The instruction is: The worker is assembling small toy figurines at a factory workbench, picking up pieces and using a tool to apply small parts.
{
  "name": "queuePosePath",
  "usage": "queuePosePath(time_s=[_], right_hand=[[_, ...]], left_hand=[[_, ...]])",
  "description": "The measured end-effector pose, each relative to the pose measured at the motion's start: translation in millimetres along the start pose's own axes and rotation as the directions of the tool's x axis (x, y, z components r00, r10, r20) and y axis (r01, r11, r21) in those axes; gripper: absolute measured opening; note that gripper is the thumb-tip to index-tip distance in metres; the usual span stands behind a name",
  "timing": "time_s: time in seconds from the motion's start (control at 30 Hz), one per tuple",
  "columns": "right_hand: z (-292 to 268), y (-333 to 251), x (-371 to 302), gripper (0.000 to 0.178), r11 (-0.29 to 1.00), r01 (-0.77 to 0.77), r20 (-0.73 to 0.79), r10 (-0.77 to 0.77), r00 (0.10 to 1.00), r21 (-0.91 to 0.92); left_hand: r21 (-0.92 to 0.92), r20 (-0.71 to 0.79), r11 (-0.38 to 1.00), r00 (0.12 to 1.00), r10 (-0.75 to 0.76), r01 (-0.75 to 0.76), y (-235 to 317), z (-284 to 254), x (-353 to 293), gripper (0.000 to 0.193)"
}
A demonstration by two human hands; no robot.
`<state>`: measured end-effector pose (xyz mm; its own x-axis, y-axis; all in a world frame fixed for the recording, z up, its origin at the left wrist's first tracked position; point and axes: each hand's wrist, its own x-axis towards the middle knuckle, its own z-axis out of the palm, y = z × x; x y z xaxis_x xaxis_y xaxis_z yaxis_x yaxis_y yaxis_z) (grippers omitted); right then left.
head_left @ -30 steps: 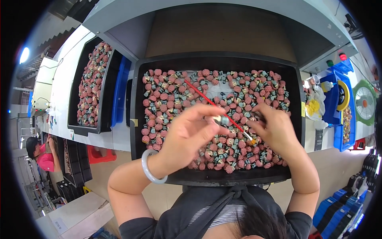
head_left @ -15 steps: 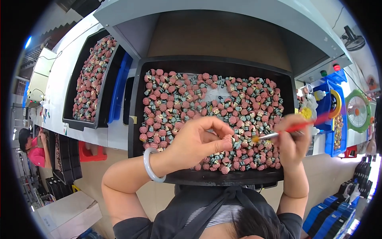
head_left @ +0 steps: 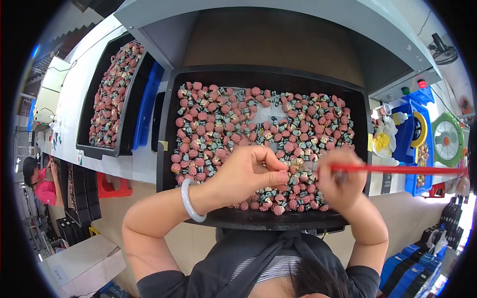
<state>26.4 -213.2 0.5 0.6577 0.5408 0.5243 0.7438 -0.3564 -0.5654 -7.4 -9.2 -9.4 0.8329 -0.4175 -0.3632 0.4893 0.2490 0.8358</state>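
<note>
Over a large black tray (head_left: 278,221) of small pink-haired figurines (head_left: 218,119), both of my hands meet near the middle. My left hand (head_left: 243,174), a pale bangle (head_left: 192,199) at its wrist, pinches one small figurine (head_left: 294,163) between thumb and forefinger; the fingers partly cover it. My right hand (head_left: 343,181) grips a paintbrush by its red handle (head_left: 402,169), which points out to the right. The brush tip reaches toward the held figurine, and blur hides whether they touch. The figurines in the tray have pink knobbly tops and grey-green bodies.
A second black tray (head_left: 122,134) full of similar figurines stands at the left, beside a blue bin (head_left: 149,107). A grey cabinet (head_left: 278,42) rises behind the work tray. On the right are blue bins (head_left: 412,185), a yellow tape roll (head_left: 420,130) and a green fan (head_left: 447,138).
My right hand has moved left and slightly down, bringing the brush tip to the figurine. The handle has swung from slanting upward to nearly level. My left hand has barely shifted.
</note>
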Motion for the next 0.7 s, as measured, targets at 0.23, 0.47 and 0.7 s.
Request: queuePosePath(time_s=[0.23,0.47,0.7], right_hand=[[2.4,3.6,4.2,0.019,0.991,-0.124,-0.075,0.127,0.989,0.047],[-16.7,-0.5,5.3,0.017,0.997,-0.002,-0.223,0.018,0.975,0.071],[-2.1,-14.5,1.7,0.022,0.979,0.124,0.037,-0.132,0.991,0.164]], left_hand=[[-0.068,0.005,0.998,1.0,0.003,-0.003,-2.4,-2.8,3.1,0.012],[0.079,-0.12,0.992,0.989,-0.088,0.098,2.9,-2.1,4.2,0.018],[-0.047,-0.1,0.995,0.991,-0.087,0.083,-1.9,-1.6,3.8,0.018]])
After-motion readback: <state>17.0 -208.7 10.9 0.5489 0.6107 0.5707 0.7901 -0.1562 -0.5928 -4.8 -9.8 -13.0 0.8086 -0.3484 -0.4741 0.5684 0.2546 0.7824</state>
